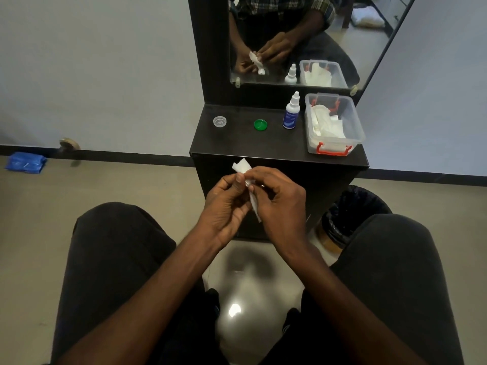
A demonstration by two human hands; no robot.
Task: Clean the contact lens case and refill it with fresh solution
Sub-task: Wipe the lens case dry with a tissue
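- Both hands meet in front of the desk (237, 143), above the person's lap, with fingers curled in around a white tissue (243, 166).
- Left hand (226, 204) is closed, thumb up against the tissue; one end of the tissue sticks up above the thumb.
- Right hand (279, 204) is closed too, fingertips pinching at the same spot; a strip of tissue hangs down between the two palms.
- A small pale piece shows between the fingertips, wrapped in the tissue; I cannot tell whether it is the lens case.
- On the desk, a clear cap (219, 121) lies at the left, well apart from a green cap (260, 124) near the middle.
- Just right of the green cap stands a white dropper bottle (290, 111) with a blue label, upright, cap on.
- Beside the bottle, at the right end, sits a clear box (353, 119) with red latches, lid off, holding crumpled tissues (326, 122).
- A mirror (290, 35) rises behind the desk and reflects the hands, bottle and box.
- A black-lined bin (347, 212) stands on the floor right of the desk, partly hidden by the right knee.
- A blue packet (25, 162) lies on the floor by the wall at far left.
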